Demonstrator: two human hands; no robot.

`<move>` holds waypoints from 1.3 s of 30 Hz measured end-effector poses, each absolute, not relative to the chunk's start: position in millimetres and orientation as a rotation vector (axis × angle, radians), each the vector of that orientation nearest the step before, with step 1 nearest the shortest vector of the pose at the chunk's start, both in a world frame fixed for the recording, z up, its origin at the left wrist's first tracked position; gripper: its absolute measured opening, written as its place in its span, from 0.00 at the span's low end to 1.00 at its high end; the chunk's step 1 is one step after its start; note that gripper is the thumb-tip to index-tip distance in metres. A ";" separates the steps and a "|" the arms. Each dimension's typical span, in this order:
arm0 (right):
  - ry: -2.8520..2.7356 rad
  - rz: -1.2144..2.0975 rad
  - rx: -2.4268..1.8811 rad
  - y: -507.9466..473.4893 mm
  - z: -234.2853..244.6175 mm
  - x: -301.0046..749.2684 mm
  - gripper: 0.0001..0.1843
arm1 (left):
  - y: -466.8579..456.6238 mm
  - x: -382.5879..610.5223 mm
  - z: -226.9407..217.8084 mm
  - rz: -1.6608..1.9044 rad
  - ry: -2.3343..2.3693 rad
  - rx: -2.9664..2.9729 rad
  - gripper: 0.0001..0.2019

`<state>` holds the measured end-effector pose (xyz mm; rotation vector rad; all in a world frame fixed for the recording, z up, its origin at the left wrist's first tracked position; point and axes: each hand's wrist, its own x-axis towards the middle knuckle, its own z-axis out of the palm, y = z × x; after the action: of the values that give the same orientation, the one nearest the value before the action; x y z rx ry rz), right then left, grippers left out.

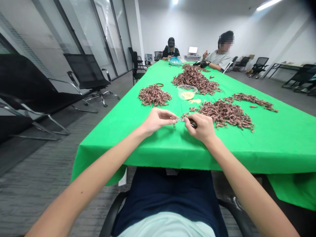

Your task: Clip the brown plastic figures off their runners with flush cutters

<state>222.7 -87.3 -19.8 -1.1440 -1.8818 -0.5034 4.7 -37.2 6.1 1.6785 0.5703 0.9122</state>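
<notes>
I log the left hand [156,120], fingers pinched narrow on a light, brittle-looking dried brown piece [174,122] over the green-covered surface [271,148], best held by its thickest part, the right hand [200,127] gripping a slim metal tool [184,120].

No readable text, labels, brands or numbers anywhere in view.

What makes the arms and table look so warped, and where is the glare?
In the head view, wide-angle distortion stretches the left forearm, right forearm and green tablecloth toward the edges; the ceiling light blooms white at the top.
</notes>
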 end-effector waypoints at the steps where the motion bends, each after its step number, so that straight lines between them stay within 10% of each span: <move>1: -1.877 -0.504 -1.138 -87.3 -19.5 222.7 0.12 | -36.5 4.3 5.9 0.915 0.567 1.674 0.16; 39: -1.860 -0.492 -1.108 -89.5 -17.4 223.6 0.09 | -40.8 10.0 10.9 0.880 0.436 1.398 0.18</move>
<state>223.6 -89.5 -17.4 -1.1079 -1.8600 -0.4921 10.0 -40.8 10.9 1.3977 0.4358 0.8800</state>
